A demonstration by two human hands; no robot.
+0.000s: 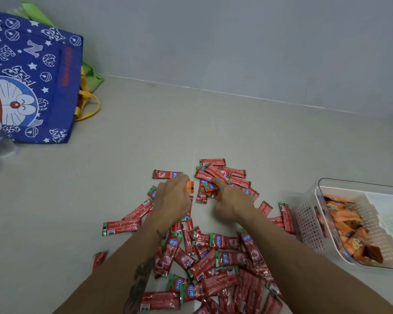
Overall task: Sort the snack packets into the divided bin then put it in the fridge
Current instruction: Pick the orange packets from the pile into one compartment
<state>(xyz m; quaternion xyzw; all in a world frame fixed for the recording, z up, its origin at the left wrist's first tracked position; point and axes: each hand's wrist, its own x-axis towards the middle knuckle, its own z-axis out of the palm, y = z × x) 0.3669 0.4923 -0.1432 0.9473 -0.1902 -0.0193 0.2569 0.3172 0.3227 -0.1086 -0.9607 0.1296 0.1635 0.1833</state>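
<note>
head view, red "aro" packets (pixel 222 242), left hand (pixel 171 198) gripping orange packet (pixel 190 186)

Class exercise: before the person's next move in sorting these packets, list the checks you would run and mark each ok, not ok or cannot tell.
1. Left hand holds an orange packet: ok, its end shows past the fingers.
2. Right hand has gripped a packet: cannot tell, fingers rest on the red packets.
3. Divided bin stands on the right: ok.
4. Orange packets in bin kept to one compartment: ok.
5. Other compartment free for red: ok, looks empty.
6. All orange removed from pile: cannot tell.
</note>
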